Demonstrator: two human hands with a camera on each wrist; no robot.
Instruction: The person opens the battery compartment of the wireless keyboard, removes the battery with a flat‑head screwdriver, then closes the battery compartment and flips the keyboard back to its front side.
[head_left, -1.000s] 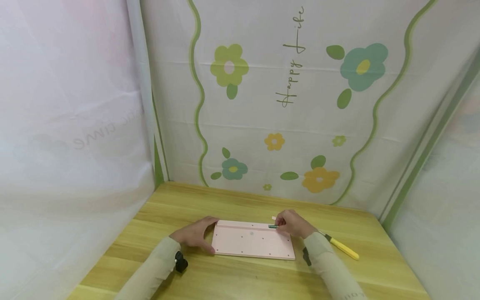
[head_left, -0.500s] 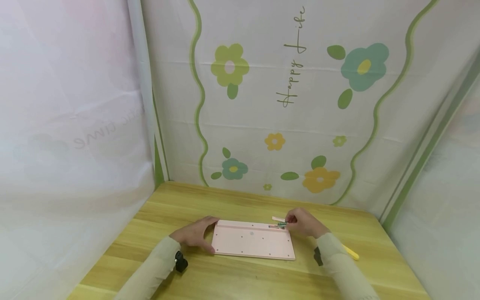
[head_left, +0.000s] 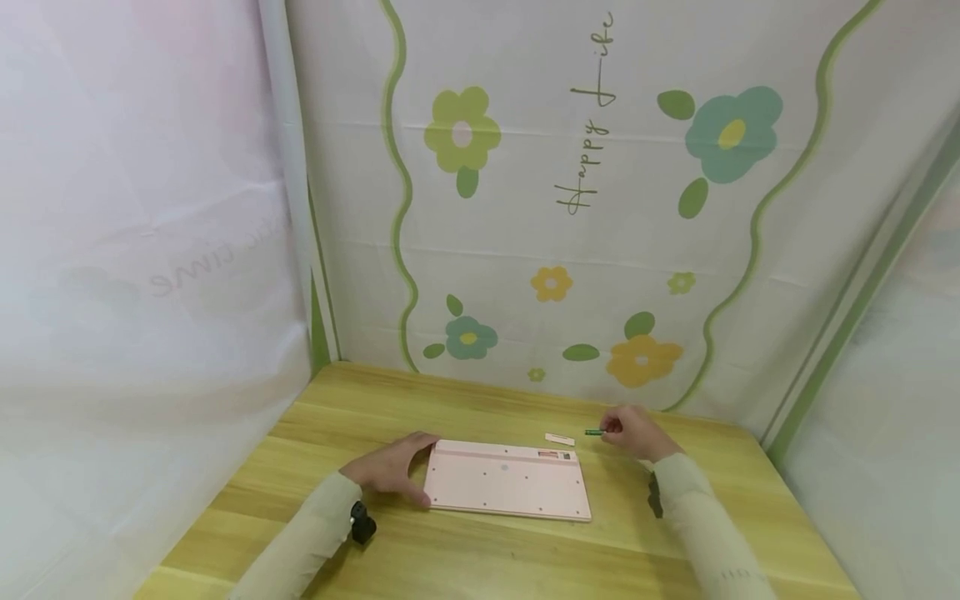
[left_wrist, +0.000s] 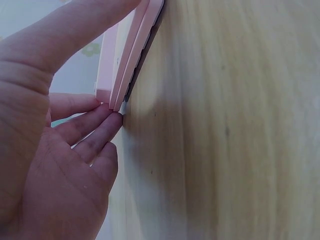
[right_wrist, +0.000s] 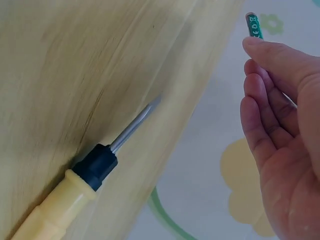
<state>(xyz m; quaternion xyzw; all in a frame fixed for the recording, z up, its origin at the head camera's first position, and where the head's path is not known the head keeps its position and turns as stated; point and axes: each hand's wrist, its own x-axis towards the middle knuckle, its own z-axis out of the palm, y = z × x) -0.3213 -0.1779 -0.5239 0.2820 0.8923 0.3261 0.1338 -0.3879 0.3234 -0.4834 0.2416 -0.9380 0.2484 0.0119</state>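
Observation:
A pink keyboard (head_left: 495,487) lies face down on the table, its small battery compartment (head_left: 553,455) uncovered near the far right corner. My left hand (head_left: 390,469) holds the keyboard's left end, thumb at the near corner and fingers at the far one. In the left wrist view the fingertips touch the pink edge (left_wrist: 116,95). Beyond the keyboard's far right corner, my right hand (head_left: 636,432) pinches a small green battery (right_wrist: 253,25) between thumb and index finger, above the table. A pink battery cover (head_left: 559,439) lies just behind the keyboard.
A screwdriver (right_wrist: 95,170) with a yellow handle and black collar lies on the wooden table (head_left: 480,558) by the right arm, which hides it in the head view. A flowered curtain (head_left: 510,217) hangs along the table's back edge.
My right hand has lifted the battery out of the keyboard's compartment and carried it right and away from me. The compartment and cover now show fully. My left hand stays in place.

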